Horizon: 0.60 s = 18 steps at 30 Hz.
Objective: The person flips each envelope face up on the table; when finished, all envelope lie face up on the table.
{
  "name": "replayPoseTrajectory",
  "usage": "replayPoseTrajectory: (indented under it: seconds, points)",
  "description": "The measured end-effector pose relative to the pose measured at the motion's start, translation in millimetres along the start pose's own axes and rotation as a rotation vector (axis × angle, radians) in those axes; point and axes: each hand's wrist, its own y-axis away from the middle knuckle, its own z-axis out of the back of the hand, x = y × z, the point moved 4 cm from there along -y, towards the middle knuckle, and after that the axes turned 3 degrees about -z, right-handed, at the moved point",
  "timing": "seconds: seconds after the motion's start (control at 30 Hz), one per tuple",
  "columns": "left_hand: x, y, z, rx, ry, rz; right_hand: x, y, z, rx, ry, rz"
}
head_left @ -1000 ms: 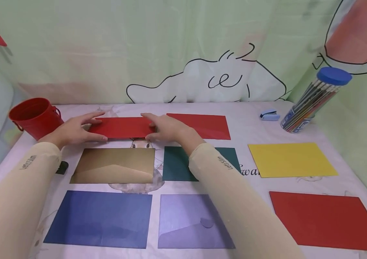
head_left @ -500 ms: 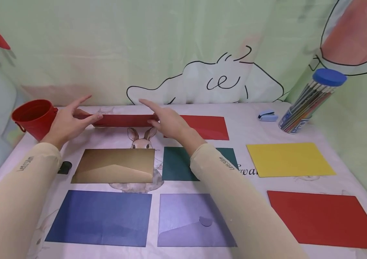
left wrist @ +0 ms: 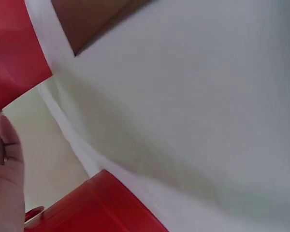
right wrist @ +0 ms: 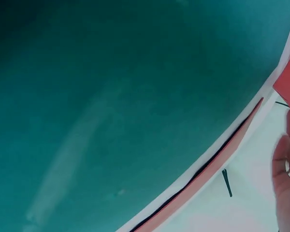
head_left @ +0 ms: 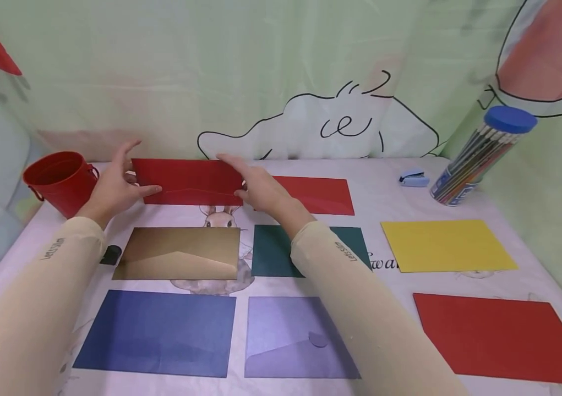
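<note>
Red paper, raised so that its broad face turns toward the head camera, the held envelope (head_left: 189, 179) is just behind the gold envelope (head_left: 176, 253), the landmark for every place here. Whether its lower edge touches the worktop (head_left: 377, 198) I cannot tell. The left hand (head_left: 114, 187) has its grip on one end, thumb across the front and index finger lifted clear; the right hand (head_left: 261, 187) grasps the other end, thumb by the edge and index finger stretched along the top.

A printed rabbit (head_left: 218, 220) peeps out behind the gold envelope. Just right of the gold envelope lies a green sheet (head_left: 273, 250), partly under the right sleeve (head_left: 360, 297); behind and to the right lies a small red sheet (head_left: 322, 195). Directly in front is a blue envelope (head_left: 157, 334), and in front to the right a purple envelope (head_left: 285, 341) with a round tab. A small black object (head_left: 111, 254) sits just to the left; a red bucket (head_left: 60, 184) stands behind and to the left. Well apart to the right are a yellow sheet (head_left: 451, 245), a large red sheet (head_left: 506, 338) further forward, and, further back, a pale blue stapler (head_left: 413, 179) beside a tilted tub of pencils (head_left: 481, 157).
</note>
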Motion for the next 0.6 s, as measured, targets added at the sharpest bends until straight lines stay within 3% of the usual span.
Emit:
replayPoseTrajectory:
  seconds: [0.33, 0.6]
  points:
    - [8.7, 1.3, -9.1, 0.048, 0.020, 0.026, -1, -4, -5, -0.013, 0.008, -0.060]
    - [8.7, -2.5, -12.8, 0.111, -0.071, 0.013, -6, -8, -6, -0.013, 0.027, -0.165]
